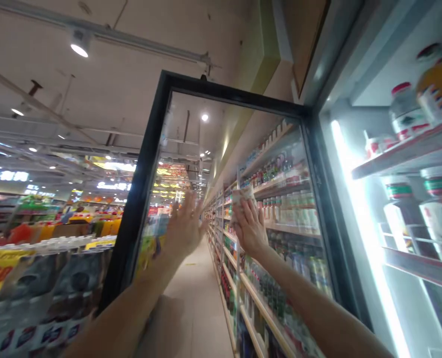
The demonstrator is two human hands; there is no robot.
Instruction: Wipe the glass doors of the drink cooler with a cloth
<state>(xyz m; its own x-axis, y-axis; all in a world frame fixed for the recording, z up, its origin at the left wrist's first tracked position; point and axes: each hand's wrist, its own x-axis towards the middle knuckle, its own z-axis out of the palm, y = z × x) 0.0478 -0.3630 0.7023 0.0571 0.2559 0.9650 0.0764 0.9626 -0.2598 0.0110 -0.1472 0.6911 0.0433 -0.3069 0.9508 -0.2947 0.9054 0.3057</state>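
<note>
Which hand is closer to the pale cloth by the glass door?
Right. The right hand lies flat over the pale cloth, fingers against it. The left hand, blurred, is off to its left, not touching it.

Capped bottles (400,216) on brightly lit shelves (407,148)

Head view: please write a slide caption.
Right hand on a pale cloth, left hand raised, at an open glass door.

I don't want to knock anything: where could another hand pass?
Over the glass pane, above the left hand and right hand, below the door's top bar. Beyond the pane, floor between the forearms looks bare. Crowded: bottles on lit shelves at right, stacked goods at lower left.
</note>
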